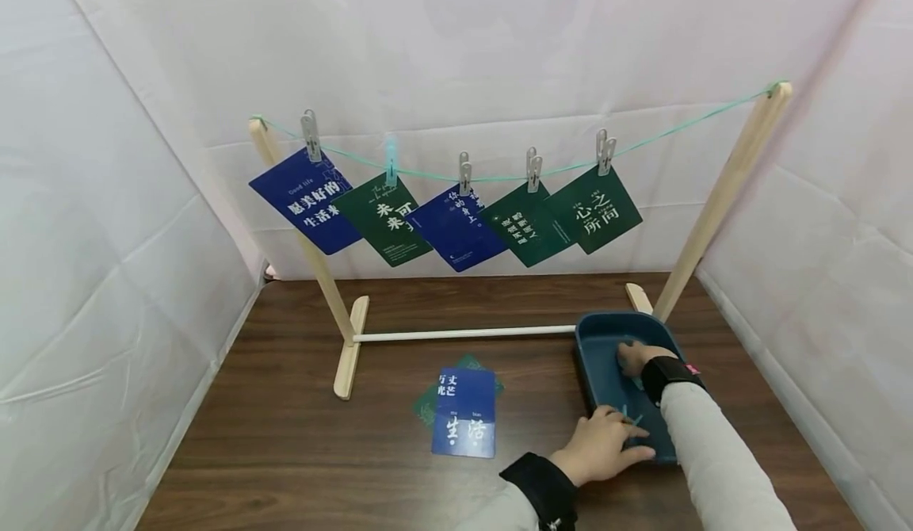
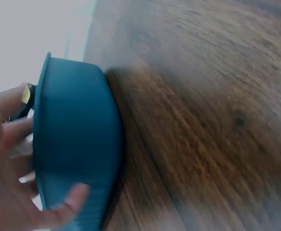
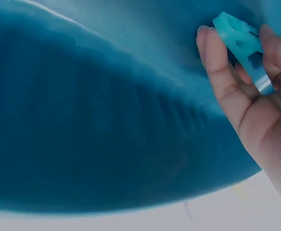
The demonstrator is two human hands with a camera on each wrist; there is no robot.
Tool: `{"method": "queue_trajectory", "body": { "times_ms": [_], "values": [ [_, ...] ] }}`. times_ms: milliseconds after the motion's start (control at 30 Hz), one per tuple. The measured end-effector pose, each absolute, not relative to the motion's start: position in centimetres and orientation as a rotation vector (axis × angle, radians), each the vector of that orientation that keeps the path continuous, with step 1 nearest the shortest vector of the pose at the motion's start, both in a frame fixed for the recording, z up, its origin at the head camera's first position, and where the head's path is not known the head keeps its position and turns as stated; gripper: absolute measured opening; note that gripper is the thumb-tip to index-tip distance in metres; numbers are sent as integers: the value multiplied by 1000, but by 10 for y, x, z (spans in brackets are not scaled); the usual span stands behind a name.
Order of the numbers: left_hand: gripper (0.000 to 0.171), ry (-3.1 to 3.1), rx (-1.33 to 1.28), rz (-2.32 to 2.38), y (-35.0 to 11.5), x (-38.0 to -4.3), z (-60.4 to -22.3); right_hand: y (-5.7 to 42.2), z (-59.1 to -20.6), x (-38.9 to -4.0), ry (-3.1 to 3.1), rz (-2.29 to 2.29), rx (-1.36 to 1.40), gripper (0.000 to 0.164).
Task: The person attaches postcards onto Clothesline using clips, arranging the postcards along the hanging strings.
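My right hand (image 1: 639, 359) reaches into the dark teal basin (image 1: 601, 361) on the table. In the right wrist view its fingers pinch a light teal clothespin (image 3: 240, 42). At the basin's near left corner is my left hand (image 1: 605, 444), its fingers extended over the rim. The left wrist view shows its blurred thumb beside the basin's outer wall (image 2: 78, 120); whether it presses there is unclear. Near the left fingertips, another teal clothespin (image 1: 633, 418) lies partly hidden in the basin.
A wooden rack (image 1: 727, 198) holds a green string (image 1: 702, 119). Several blue and green cards (image 1: 460, 230) hang from it by clothespins (image 1: 534, 170). Left of the basin, a blue card (image 1: 464, 412) lies over a green card (image 1: 425, 406). White cloth (image 1: 456, 40) surrounds the table.
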State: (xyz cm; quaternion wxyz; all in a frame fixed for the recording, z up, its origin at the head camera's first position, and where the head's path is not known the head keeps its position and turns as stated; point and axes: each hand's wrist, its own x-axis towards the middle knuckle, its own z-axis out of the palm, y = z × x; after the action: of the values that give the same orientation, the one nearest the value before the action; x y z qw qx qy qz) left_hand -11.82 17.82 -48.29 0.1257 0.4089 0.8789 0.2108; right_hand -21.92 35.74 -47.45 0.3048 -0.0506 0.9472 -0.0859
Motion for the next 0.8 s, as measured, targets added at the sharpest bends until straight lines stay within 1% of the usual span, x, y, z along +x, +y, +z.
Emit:
{"method": "queue_trajectory", "body": {
  "times_ms": [67, 133, 200, 233, 300, 400, 500, 600, 667, 700, 800],
  "values": [
    [40, 2611, 1222, 659, 165, -121, -481, 363, -475, -221, 2453, -317, -153, 25],
    [38, 2718, 1194, 700, 148, -126, -480, 368, -474, -222, 2378, -476, -160, 16],
    [34, 2868, 1069, 733, 127, -132, -480, 374, -471, -222, 2300, -638, -172, 7],
    [32, 2935, 978, 755, 118, -135, -481, 377, -469, -221, 2260, -722, -183, 6],
    [31, 3015, 766, 817, 100, -138, -485, 382, -462, -219, 2220, -837, -241, 9],
    [35, 3028, 506, 899, 75, -139, -494, 382, -450, -217, 2203, -950, -417, 11],
    [37, 3031, 366, 919, 51, -139, -504, 367, -437, -216, 2209, -1004, -601, 15],
    [37, 3070, 305, 884, 28, -140, -511, 341, -425, -215, 2237, -1014, -756, 17],
    [43, 3097, 240, 822, 15, -141, -513, 321, -416, -214, 2259, -1025, -834, 17],
    [50, 3106, 201, 780, 10, -142, -513, 311, -412, -212, 2271, -1034, -877, 16],
    [78, 3096, 64, 656, 0, -143, -514, 283, -402, -203, 2263, -1098, -993, 14]
  ]
}}
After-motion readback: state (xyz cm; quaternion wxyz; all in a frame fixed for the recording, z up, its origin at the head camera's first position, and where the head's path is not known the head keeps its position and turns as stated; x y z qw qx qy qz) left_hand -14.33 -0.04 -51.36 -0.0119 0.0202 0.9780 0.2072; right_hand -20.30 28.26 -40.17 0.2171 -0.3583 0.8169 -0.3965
